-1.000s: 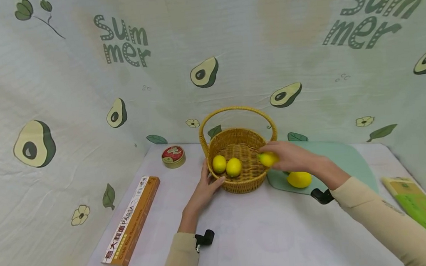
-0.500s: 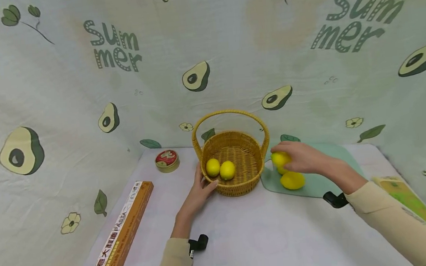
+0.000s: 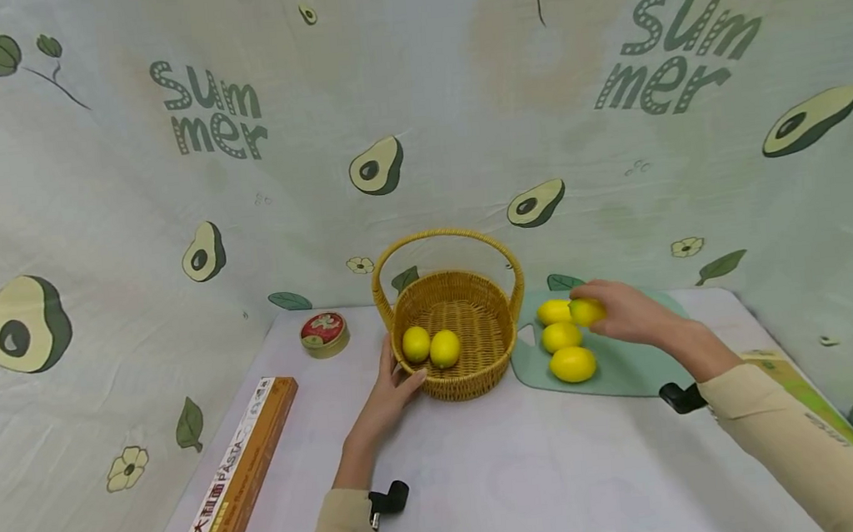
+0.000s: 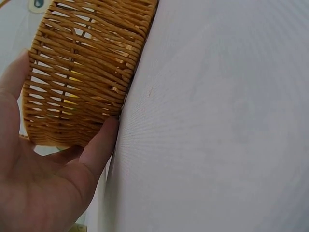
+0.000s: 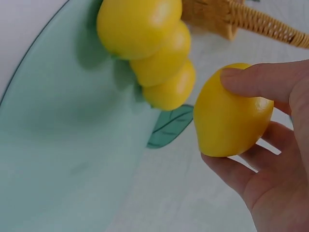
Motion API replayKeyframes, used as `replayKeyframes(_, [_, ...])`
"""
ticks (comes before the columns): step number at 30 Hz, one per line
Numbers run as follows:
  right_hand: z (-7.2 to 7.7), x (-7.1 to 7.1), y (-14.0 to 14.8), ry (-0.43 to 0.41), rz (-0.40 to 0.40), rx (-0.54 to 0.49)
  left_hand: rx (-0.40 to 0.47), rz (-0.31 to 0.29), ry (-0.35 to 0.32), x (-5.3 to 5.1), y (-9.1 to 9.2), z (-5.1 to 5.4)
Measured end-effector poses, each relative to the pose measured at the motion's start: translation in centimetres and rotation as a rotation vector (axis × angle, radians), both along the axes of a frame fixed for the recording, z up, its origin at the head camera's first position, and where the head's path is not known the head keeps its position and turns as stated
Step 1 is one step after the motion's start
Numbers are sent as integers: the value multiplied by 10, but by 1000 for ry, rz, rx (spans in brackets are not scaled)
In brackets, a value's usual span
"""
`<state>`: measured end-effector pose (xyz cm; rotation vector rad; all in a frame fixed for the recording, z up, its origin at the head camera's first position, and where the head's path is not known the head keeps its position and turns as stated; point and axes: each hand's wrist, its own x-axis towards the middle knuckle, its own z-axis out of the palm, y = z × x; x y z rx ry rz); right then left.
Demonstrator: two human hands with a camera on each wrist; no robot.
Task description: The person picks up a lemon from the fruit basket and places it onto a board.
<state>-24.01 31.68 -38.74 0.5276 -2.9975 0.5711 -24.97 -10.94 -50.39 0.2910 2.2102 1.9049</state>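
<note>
My left hand (image 3: 386, 401) holds the front left side of the wicker basket (image 3: 463, 388), its fingers and thumb around the outer wall in the left wrist view. Two lemons (image 3: 445, 349) lie inside the basket, towards its left. My right hand (image 3: 626, 314) grips a lemon (image 5: 234, 113) between thumb and fingers, raised above the green board (image 3: 630, 371). Three more lemons (image 3: 573, 365) sit in a row along the board's left part, close to the held one. The far side of the held lemon is hidden by my fingers.
A long pasta box (image 3: 238, 477) lies on the left of the table. Behind it stands a round red-topped tin (image 3: 324, 334). A green and yellow packet (image 3: 805, 395) is partly behind my right sleeve. Patterned cloth (image 3: 443, 89) hangs along the back.
My right hand, holding a lemon, has moved right from the basket's rim to above the board, uncovering more lemons there. The head view has shifted. My left hand stays on the basket.
</note>
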Motion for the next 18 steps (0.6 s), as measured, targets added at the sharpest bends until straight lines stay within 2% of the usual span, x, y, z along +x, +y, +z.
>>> replayKeyframes(6, [-12, -5, 14, -1, -64, -8, 28, -8, 3, 1, -1, -4])
replayKeyframes(18, [-47, -19, 41, -3, -106, -45, 21, -2, -14, 0, 0, -4])
